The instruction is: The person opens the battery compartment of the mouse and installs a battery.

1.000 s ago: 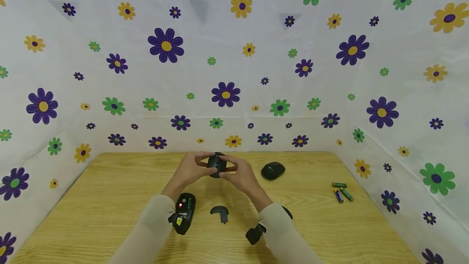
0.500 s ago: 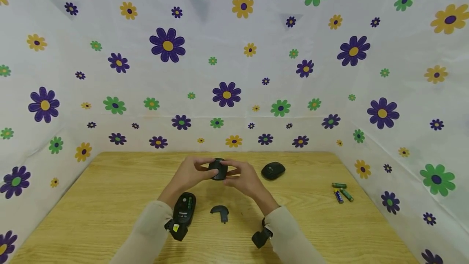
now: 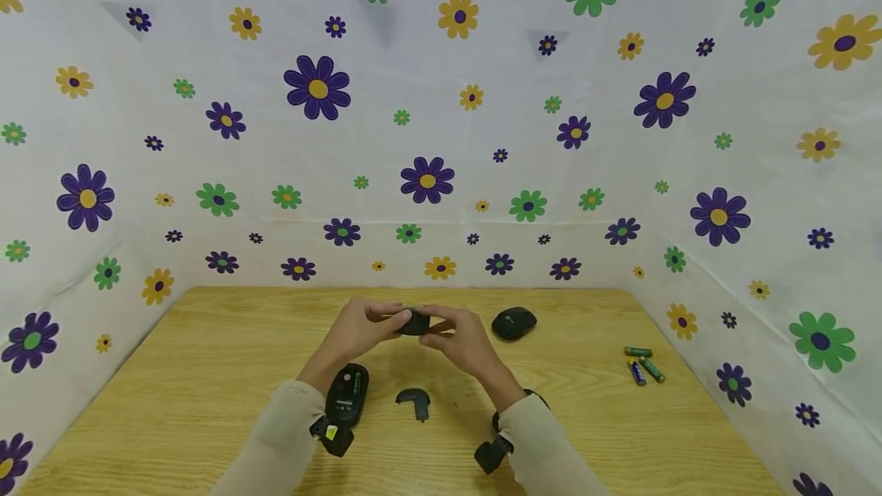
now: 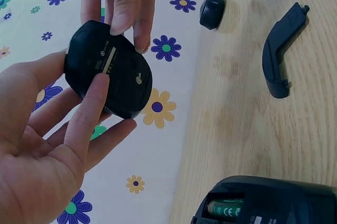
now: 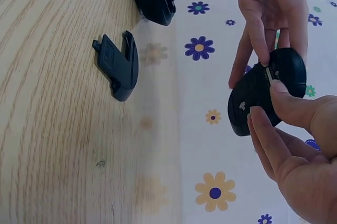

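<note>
While aloft, smooth rounded mouse (image 5: 260, 93)

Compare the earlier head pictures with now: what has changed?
The held mouse has tipped, looking shallower and slightly lower in the head view. The opened mouse no longer shows its red light. The left hand and right hand still hold on; the loose cover, loose batteries and far mouse stayed put.

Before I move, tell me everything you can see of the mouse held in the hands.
The mouse is black, rounded and looks like plastic. Its underside, seen in both wrist views, bears a pale strip and a small pale keyhole-like spot. It is tilted and held off the table; the left hand and right hand grip it. Its top can't be seen clearly.
</note>
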